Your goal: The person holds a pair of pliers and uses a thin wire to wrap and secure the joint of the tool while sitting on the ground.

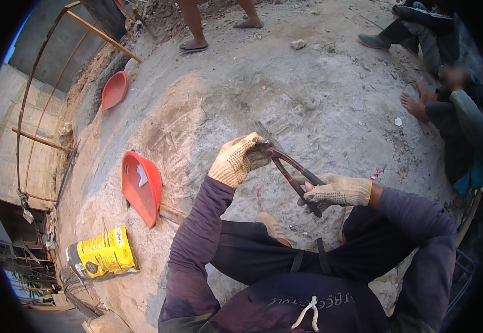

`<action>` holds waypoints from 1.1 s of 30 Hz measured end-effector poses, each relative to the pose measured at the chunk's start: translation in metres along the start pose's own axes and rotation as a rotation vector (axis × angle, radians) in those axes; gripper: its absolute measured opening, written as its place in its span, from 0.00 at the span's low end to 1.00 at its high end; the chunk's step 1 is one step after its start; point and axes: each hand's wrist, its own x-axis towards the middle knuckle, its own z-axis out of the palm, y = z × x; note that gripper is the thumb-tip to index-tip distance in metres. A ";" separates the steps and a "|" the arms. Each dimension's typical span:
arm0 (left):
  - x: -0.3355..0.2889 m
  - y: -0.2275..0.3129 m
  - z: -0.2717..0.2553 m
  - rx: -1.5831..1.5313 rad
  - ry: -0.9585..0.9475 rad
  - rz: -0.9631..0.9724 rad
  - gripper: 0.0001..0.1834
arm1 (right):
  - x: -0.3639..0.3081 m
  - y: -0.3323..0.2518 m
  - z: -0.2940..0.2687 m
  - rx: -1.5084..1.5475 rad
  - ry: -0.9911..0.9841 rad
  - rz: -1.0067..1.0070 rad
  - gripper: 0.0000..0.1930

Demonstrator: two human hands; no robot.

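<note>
Shows matt knit on the work gloves, worn metal on the pliers, smooth plastic on the scoops.

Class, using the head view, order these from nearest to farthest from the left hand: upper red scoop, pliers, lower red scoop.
1. Pliers, reaching the left hand, gripped by the right hand.
2. Lower red scoop, on the ground to its left.
3. Upper red scoop, farther, upper left.

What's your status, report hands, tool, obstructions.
Right hand gripping pincers, handles splayed. Left hand at their head. Red scoop to the left, apart from both hands.
</note>
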 end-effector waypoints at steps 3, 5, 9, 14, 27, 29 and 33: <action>0.000 0.000 0.001 -0.039 -0.027 0.003 0.14 | 0.002 0.003 -0.003 -0.063 0.016 0.033 0.28; 0.000 -0.001 -0.001 -0.057 -0.041 0.014 0.14 | 0.001 0.001 0.001 -0.051 0.029 0.007 0.27; -0.003 0.000 0.001 -0.069 -0.051 0.026 0.13 | 0.000 0.000 -0.001 -0.039 0.022 0.047 0.32; -0.001 -0.001 -0.003 -0.076 -0.051 0.024 0.13 | 0.000 -0.006 0.006 -0.053 0.071 0.058 0.25; -0.008 -0.002 -0.002 -0.089 -0.028 0.013 0.13 | 0.004 0.001 0.006 -0.132 0.086 0.037 0.33; -0.007 -0.003 -0.005 -0.089 -0.047 0.009 0.13 | 0.006 0.003 0.004 -0.163 0.079 0.025 0.32; -0.008 -0.001 0.000 -0.126 -0.052 0.008 0.13 | 0.010 0.008 0.007 -0.253 0.133 0.032 0.29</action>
